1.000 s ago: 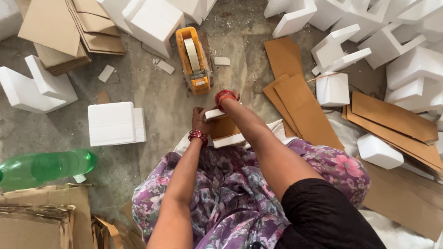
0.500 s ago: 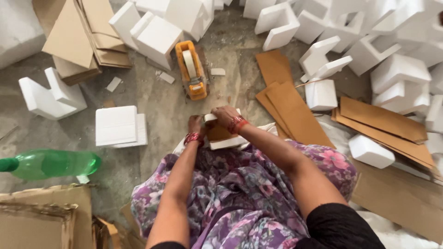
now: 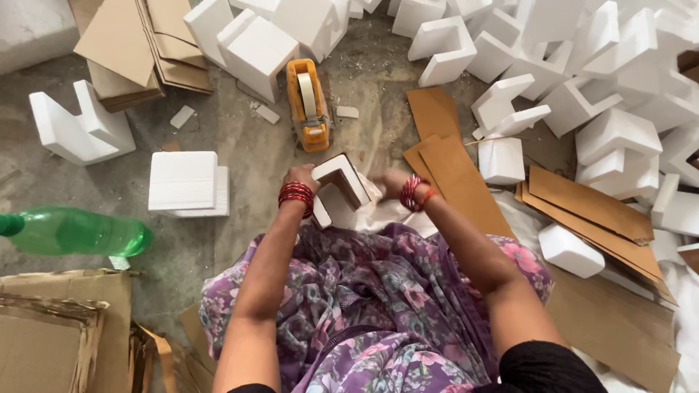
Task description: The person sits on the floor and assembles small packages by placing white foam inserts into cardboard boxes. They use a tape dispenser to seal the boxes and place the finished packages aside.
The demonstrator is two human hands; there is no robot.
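Observation:
I sit on the floor in a purple flowered garment. A white foam corner piece [image 3: 342, 185] with a brown cardboard edge stands tilted in front of my knees. My left hand [image 3: 300, 177] grips its left side, red bangles on the wrist. Over on the right side of the piece is my right hand [image 3: 393, 184], blurred, also with red bangles, touching it. An orange tape dispenser [image 3: 307, 104] with a roll of pale tape lies on the concrete just beyond the piece.
Several white foam corner blocks [image 3: 597, 94] are heaped at the top and right. Brown cardboard strips [image 3: 455, 171] lie to the right, folded cardboard [image 3: 138, 44] at the top left. A foam block [image 3: 186, 183] and a green plastic bottle [image 3: 76, 231] lie on the left.
The foam piece has been turned up from lying flat in front of my knees to standing tilted. Both hands moved apart to its two sides. The view has shifted slightly.

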